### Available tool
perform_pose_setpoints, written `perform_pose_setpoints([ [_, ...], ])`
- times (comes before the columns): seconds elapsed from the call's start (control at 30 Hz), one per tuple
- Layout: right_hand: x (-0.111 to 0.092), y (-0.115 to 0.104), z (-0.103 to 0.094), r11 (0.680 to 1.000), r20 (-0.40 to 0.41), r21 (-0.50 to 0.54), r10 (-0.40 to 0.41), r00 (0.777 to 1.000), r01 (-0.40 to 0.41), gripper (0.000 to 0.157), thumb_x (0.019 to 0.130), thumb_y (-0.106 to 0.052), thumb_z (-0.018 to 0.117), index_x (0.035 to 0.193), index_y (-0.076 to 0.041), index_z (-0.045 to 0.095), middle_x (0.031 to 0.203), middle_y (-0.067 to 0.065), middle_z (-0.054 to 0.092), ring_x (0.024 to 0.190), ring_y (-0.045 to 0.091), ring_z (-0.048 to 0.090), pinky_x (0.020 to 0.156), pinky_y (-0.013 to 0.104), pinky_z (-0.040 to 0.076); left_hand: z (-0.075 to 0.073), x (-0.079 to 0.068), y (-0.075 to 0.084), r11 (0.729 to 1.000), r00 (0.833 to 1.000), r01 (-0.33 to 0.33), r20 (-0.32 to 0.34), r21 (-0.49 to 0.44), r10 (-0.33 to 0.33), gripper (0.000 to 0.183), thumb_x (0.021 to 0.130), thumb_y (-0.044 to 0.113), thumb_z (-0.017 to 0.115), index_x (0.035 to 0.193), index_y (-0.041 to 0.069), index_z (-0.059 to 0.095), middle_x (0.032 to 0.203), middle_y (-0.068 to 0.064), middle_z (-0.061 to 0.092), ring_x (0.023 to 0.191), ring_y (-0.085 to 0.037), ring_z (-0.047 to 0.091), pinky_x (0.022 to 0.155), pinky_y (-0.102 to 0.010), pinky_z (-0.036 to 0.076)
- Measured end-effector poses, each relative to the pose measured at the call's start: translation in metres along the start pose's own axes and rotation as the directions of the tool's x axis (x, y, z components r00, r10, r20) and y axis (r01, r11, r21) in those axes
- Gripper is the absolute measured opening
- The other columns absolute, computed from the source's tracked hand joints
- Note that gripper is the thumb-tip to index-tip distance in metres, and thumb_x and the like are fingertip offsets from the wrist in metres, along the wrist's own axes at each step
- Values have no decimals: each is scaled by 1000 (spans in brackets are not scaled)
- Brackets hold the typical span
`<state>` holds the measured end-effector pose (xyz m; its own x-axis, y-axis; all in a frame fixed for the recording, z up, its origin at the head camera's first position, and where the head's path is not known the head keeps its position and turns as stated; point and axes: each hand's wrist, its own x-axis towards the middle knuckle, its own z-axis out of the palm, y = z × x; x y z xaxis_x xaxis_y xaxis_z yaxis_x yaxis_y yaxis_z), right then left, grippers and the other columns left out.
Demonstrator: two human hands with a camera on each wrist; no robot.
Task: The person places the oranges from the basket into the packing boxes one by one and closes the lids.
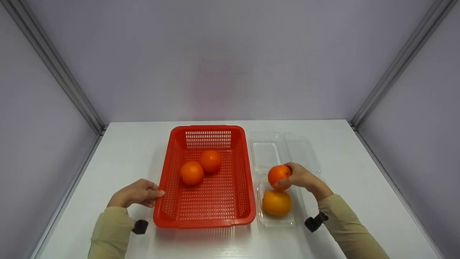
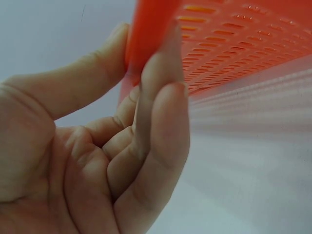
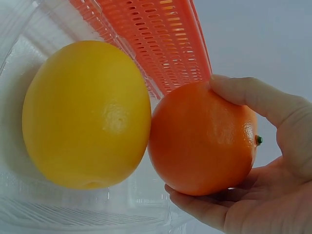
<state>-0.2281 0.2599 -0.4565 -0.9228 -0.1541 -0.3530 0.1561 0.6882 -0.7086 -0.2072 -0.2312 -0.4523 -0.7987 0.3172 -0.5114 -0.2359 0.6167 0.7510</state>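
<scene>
The left hand (image 1: pixel 138 193) pinches the left rim of a red plastic basket (image 1: pixel 206 223) between thumb and fingers; the left wrist view shows the rim (image 2: pixel 151 39) in that grip. Inside the basket, two oranges (image 1: pixel 192 173) lie touching each other. On the right, the right hand (image 1: pixel 301 175) holds another orange (image 1: pixel 279 175) over a clear plastic container (image 1: pixel 278 222). A yellow-orange fruit (image 1: pixel 276 203) sits in the front of that container. In the right wrist view the held orange (image 3: pixel 202 139), with its green stem end toward the palm, appears against the yellow fruit (image 3: pixel 87 114).
Behind the held orange, a second clear container part (image 1: pixel 266 151) and a transparent lid-like piece (image 1: pixel 302 151) lie on the white table (image 1: pixel 359 201). Grey panels (image 1: pixel 230 61) enclose the table at the back and both sides. Black wrist devices (image 1: pixel 315 221) sit on the sleeves.
</scene>
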Motion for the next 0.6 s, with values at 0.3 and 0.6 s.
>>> perform_pose_setpoints([
  [0.3, 0, 1, -1, 1000, 1, 4, -10, 1000, 10, 69, 74, -27, 79, 127, 6, 48, 119, 21, 59, 102, 28, 57, 93, 42, 48, 0, 1, -1, 1000, 1000, 2, -2, 1, -2, 35, 93, 29, 64, 103, -4, 64, 73, 4, 61, 64, -7, 58, 70, -26, 59],
  [0.6, -1, 6, -3, 999, -13, -3, -40, 999, 40, 66, 72, -24, 80, 123, 7, 51, 117, 22, 60, 101, 28, 58, 89, 40, 49, 0, 1, -1, 1000, 1000, -10, 10, -6, 10, 31, 93, 27, 64, 100, -4, 63, 73, 4, 60, 65, -7, 58, 68, -24, 58],
])
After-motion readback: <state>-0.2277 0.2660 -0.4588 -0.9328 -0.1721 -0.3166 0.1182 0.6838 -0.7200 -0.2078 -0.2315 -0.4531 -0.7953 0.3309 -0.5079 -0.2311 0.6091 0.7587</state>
